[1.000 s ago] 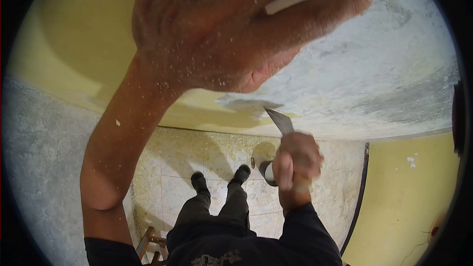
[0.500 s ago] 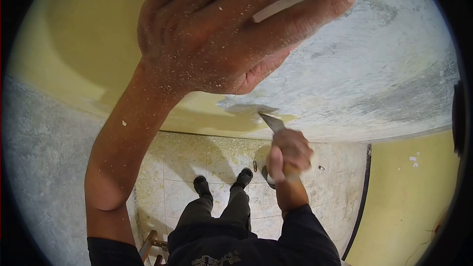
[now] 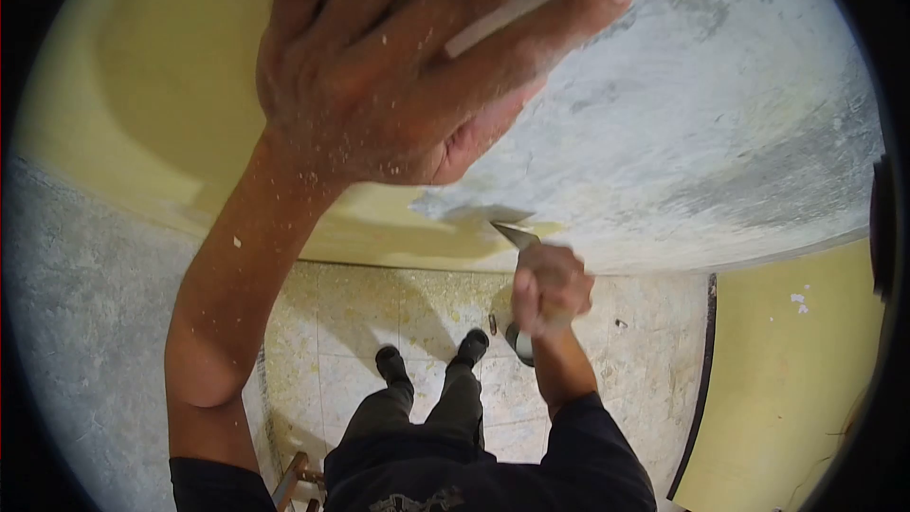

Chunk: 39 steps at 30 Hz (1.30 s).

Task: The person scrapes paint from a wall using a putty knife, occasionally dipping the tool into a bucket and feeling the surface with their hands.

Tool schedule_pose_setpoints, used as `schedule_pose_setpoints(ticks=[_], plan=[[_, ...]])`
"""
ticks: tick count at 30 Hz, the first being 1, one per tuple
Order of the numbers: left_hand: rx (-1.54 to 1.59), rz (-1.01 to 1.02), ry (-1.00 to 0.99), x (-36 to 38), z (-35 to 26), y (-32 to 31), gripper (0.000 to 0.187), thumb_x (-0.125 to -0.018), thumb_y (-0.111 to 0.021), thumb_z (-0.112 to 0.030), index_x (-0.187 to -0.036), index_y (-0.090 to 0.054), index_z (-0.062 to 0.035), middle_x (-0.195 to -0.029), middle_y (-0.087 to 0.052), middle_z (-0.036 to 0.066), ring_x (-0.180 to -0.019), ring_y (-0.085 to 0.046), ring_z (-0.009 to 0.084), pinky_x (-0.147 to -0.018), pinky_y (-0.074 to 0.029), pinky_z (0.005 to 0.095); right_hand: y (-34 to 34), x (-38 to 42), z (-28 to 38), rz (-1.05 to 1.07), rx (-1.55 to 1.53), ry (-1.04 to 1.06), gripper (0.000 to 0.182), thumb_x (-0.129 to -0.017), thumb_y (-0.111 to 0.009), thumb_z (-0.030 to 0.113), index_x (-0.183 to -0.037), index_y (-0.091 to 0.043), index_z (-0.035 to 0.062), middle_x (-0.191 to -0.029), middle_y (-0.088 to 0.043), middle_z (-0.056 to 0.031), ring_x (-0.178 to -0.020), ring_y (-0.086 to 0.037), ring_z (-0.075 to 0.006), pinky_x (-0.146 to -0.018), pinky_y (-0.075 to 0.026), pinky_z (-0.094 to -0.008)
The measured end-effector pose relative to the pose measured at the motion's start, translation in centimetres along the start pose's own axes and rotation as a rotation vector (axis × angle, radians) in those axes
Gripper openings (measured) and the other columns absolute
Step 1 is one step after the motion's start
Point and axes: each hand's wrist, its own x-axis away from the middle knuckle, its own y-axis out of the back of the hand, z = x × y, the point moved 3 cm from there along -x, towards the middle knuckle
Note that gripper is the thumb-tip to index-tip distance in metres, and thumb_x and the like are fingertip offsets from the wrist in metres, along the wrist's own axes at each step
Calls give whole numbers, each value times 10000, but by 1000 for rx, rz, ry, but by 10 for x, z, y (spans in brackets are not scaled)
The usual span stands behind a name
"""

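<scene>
A scraper [image 3: 515, 234] is gripped in the closed fingers of the right hand [image 3: 553, 292], its tip at yellow paint [image 3: 398, 230] low on the wall [image 3: 701, 104]; the blade is best kept shallow. The left hand [image 3: 355, 85] is held higher, fingers spread. One scraper and two dark shoes [image 3: 472, 347] are counted.

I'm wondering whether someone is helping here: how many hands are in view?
2: the left hand spread before the wall, partly cut off at the top; the right hand below it, gripping a scraper.
</scene>
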Motion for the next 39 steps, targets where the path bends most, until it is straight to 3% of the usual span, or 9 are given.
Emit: schedule_pose_setpoints(ticks=[1, 5, 7, 14, 17, 20, 22, 29, 39], plan=[[120, 76, 250, 0, -2, -1, 314, -947, -430, -274, -1175, -646, -289, -1286, -631, -22, -1313, -471, 259, -1187, -201, 400, -5, -2, -2, -29, -142, 44, 205, -717, -629, -106, -741, -500, 51, -573, -524, -52, -461, -533, -208, -454, -445, -321], [154, 35, 242, -2, 5, -4, 341, -939, -427, -290, -1214, -628, -298, -1284, -631, -24, -1309, -474, 264, -1193, -192, 402, -11, 7, -14, 30, -122, 10, 231, -693, -631, -117, -733, -484, 57, -578, -525, -41, -455, -532, -207, -444, -440, -316], [-60, -23, -143, 0, 18, -5, 349, -929, -438, -291, -1217, -634, -295, -1294, -624, -15, -1303, -481, 273, -1191, -196, 414, -11, 5, -9, 40, -130, 4, 152, -716, -568, -88, -702, -480, 35, -561, -532, -62, -455, -520, -199, -480, -471, -331], [-110, -3, -195, 4, 14, -3, 355, -929, -431, -295, -1217, -637, -287, -1314, -611, -6, -1307, -476, 288, -1190, -193, 434, -8, -1, -14, -13, -162, -4, 226, -691, -630, -117, -727, -490, 57, -574, -529, -52, -450, -527, -208, -466, -459, -320], [121, 97, 184, -3, 8, 0, 359, -935, -419, -303, -1222, -635, -287, -1317, -609, -4, -1311, -470, 295, -1190, -192, 436, -10, 1, -17, -30, -159, -41, 212, -707, -632, -107, -712, -495, 54, -570, -531, -57, -460, -540, -211, -473, -467, -325], [-79, 20, -155, 1, 11, 0, 366, -943, -403, -311, -1230, -630, -290, -1313, -611, -10, -1310, -471, 296, -1189, -193, 437, -9, 2, -10, 5, -166, -22, 219, -708, -631, -107, -695, -487, 57, -568, -532, -56, -465, -545, -211, -477, -470, -326], [94, 146, 207, -4, -2, 7, 360, -946, -403, -316, -1230, -625, -302, -1314, -609, -22, -1310, -472, 289, -1189, -196, 434, -11, 6, -17, -37, -200, -39, 213, -715, -625, -105, -688, -484, 52, -561, -528, -58, -456, -541, -207, -463, -465, -322], [-91, 85, -104, 4, 13, -1, 341, -948, -417, -300, -1221, -622, -292, -1321, -602, -32, -1305, -477, 280, -1187, -199, 426, -10, -9, -13, -89, -282, 4, 217, -740, -611, -120, -672, -479, 38, -546, -522, -63, -430, -522, -199, -423, -434, -309], [177, -154, 236, 2, -5, -11, 250, -872, -638, -319, -1119, -633, -277, -1289, -624, -59, -1271, -513, 236, -1172, -241, 394, -25, -17, -5, 12, -227, -54, 209, -720, -628, -106, -703, -508, 64, -575, -543, -67, -457, -537, -219, -473, -474, -331]])
